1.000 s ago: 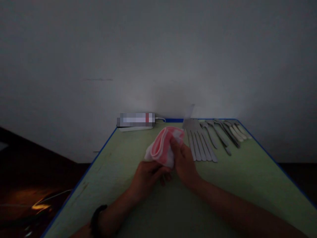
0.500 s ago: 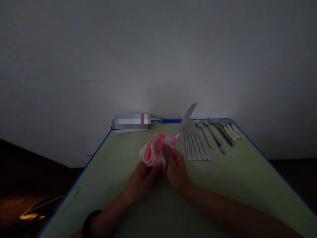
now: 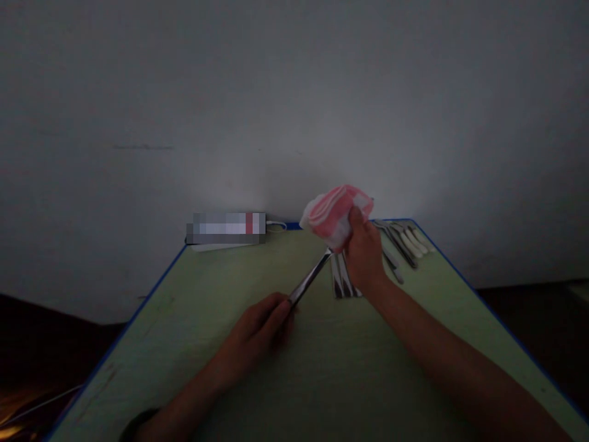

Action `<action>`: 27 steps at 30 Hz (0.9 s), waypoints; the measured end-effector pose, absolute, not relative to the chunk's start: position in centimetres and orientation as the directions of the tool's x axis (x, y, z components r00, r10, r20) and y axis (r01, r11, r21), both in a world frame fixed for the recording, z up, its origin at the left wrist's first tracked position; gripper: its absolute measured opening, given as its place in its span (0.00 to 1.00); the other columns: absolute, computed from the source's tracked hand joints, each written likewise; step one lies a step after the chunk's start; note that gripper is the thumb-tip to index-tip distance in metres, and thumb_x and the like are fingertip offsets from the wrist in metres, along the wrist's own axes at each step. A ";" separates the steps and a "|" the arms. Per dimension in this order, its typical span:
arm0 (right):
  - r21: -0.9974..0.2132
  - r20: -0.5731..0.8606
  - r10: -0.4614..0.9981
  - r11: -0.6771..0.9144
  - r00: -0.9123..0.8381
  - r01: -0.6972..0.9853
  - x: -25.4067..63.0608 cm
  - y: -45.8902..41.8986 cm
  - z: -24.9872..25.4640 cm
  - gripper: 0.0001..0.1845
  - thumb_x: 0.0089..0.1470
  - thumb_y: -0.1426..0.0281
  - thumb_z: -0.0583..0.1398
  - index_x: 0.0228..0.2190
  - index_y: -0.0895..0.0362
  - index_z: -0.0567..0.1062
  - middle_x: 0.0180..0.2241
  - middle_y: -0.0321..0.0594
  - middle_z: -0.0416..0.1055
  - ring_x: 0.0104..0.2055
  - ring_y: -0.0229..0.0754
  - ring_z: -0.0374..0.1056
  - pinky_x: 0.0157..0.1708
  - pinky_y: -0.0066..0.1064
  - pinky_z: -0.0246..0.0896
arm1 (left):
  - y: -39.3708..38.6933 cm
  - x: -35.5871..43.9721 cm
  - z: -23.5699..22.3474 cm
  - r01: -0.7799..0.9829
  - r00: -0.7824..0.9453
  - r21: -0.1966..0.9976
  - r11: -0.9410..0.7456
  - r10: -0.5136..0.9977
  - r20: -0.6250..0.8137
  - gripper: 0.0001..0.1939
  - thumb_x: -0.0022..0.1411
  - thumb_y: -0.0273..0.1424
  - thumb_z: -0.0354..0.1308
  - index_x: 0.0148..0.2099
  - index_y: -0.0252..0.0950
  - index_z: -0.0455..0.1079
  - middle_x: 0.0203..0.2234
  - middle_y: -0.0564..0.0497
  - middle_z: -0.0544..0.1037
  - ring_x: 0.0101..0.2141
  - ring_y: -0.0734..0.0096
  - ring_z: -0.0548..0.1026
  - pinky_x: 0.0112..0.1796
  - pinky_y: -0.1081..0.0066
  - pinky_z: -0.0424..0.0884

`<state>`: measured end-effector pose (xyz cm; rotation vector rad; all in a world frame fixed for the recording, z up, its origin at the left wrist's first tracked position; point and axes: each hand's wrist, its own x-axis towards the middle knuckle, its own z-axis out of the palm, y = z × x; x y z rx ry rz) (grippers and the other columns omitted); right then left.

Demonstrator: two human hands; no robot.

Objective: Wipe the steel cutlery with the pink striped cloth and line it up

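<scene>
A table knife (image 3: 310, 279) slants up and away over the table, its handle end pinched in my left hand (image 3: 267, 322). My right hand (image 3: 365, 252) is closed on a pink and white cloth (image 3: 338, 215), which is wrapped around the knife's blade and hides most of it. Behind my right hand, several metal utensils (image 3: 343, 282) lie side by side, their far ends covered by the hand and cloth.
More cutlery lies in groups at the back right, among it dark-handled pieces (image 3: 402, 245) and white-handled ones (image 3: 414, 240). A blurred-out box (image 3: 225, 228) with a white cable (image 3: 277, 226) sits at the back left. A wall (image 3: 294, 110) rises behind the blue-edged green table (image 3: 207, 288).
My right hand has slid the cloth up and away along the knife, from its handle to its blade. The handle now shows, and my left hand grips its lower end.
</scene>
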<state>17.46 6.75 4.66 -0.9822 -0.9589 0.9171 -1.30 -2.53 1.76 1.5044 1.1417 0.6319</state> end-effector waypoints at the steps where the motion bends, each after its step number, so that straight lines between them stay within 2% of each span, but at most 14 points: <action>1: -0.947 0.224 0.929 0.279 0.295 -0.161 17.1 6.5 4.5 0.25 0.52 0.47 0.50 0.20 0.56 0.63 0.14 0.29 0.55 0.16 0.30 0.51 0.14 0.23 0.45 | -2.5 -1.2 1.7 0.312 0.373 0.949 0.043 0.913 -0.165 0.16 0.64 0.44 0.45 0.42 0.36 0.63 0.24 0.55 0.68 0.23 0.75 0.65 0.24 0.76 0.63; 3: -0.955 0.238 0.934 0.276 0.266 -0.112 16.2 5.6 4.1 0.25 0.52 0.48 0.50 0.20 0.56 0.63 0.15 0.29 0.55 0.17 0.30 0.50 0.15 0.22 0.45 | -2.5 -1.0 1.6 0.352 0.322 0.936 -0.008 0.940 -0.113 0.16 0.63 0.42 0.48 0.48 0.38 0.60 0.28 0.54 0.70 0.27 0.73 0.68 0.27 0.75 0.64; 4: -0.956 0.251 0.935 0.279 0.249 -0.086 15.7 5.1 4.0 0.24 0.53 0.49 0.51 0.21 0.56 0.63 0.16 0.29 0.55 0.17 0.30 0.50 0.15 0.22 0.45 | -2.4 -1.0 1.6 0.411 0.296 0.911 -0.036 0.950 -0.096 0.16 0.62 0.43 0.49 0.47 0.38 0.61 0.28 0.54 0.71 0.27 0.72 0.68 0.28 0.74 0.64; 8: -0.967 0.236 0.960 0.247 0.149 -0.061 13.8 3.0 3.2 0.21 0.54 0.51 0.51 0.24 0.57 0.64 0.18 0.30 0.56 0.18 0.30 0.51 0.15 0.22 0.46 | -2.4 -1.2 1.4 0.636 0.229 0.767 -0.090 0.970 -0.075 0.17 0.61 0.45 0.48 0.31 0.37 0.64 0.20 0.56 0.68 0.23 0.71 0.67 0.25 0.73 0.61; 11: -0.980 0.178 0.984 0.180 0.024 -0.084 12.5 1.4 2.4 0.19 0.55 0.54 0.51 0.29 0.56 0.67 0.21 0.32 0.60 0.20 0.32 0.54 0.17 0.23 0.49 | -2.4 -1.3 1.3 0.625 0.241 0.771 -0.122 0.970 -0.041 0.18 0.62 0.44 0.46 0.31 0.37 0.66 0.23 0.53 0.72 0.27 0.66 0.70 0.30 0.71 0.65; 15: -0.973 0.206 0.977 0.199 -0.059 -0.113 11.8 0.6 2.2 0.17 0.57 0.56 0.50 0.32 0.56 0.69 0.27 0.35 0.64 0.26 0.34 0.57 0.23 0.24 0.54 | -2.8 -1.3 1.1 0.621 0.178 0.772 -0.134 0.984 0.028 0.19 0.61 0.45 0.45 0.35 0.37 0.68 0.28 0.48 0.75 0.36 0.58 0.72 0.38 0.66 0.66; 20: -0.966 0.133 0.991 0.135 0.025 -0.221 13.4 2.4 4.0 0.21 0.54 0.50 0.50 0.27 0.55 0.64 0.18 0.28 0.55 0.16 0.30 0.50 0.13 0.22 0.45 | -3.3 -1.3 1.7 0.654 0.237 0.751 -0.092 0.968 -0.088 0.21 0.64 0.46 0.41 0.34 0.38 0.68 0.29 0.50 0.75 0.34 0.62 0.72 0.39 0.66 0.66; 23: -0.957 0.156 0.979 0.182 0.132 -0.224 15.2 4.2 5.0 0.23 0.51 0.48 0.52 0.23 0.55 0.62 0.16 0.27 0.53 0.15 0.29 0.49 0.13 0.22 0.44 | -3.4 -1.3 2.3 0.672 0.323 0.730 -0.125 0.936 -0.138 0.21 0.65 0.45 0.39 0.35 0.38 0.67 0.29 0.51 0.74 0.33 0.65 0.72 0.39 0.67 0.66; 27: -0.926 0.227 0.946 0.284 0.231 -0.250 17.2 6.1 5.4 0.24 0.51 0.46 0.50 0.24 0.55 0.64 0.16 0.28 0.55 0.16 0.30 0.49 0.15 0.23 0.44 | -3.4 -1.1 2.6 0.700 0.375 0.691 -0.180 0.916 -0.140 0.21 0.66 0.43 0.38 0.35 0.38 0.66 0.28 0.52 0.74 0.32 0.67 0.72 0.38 0.69 0.66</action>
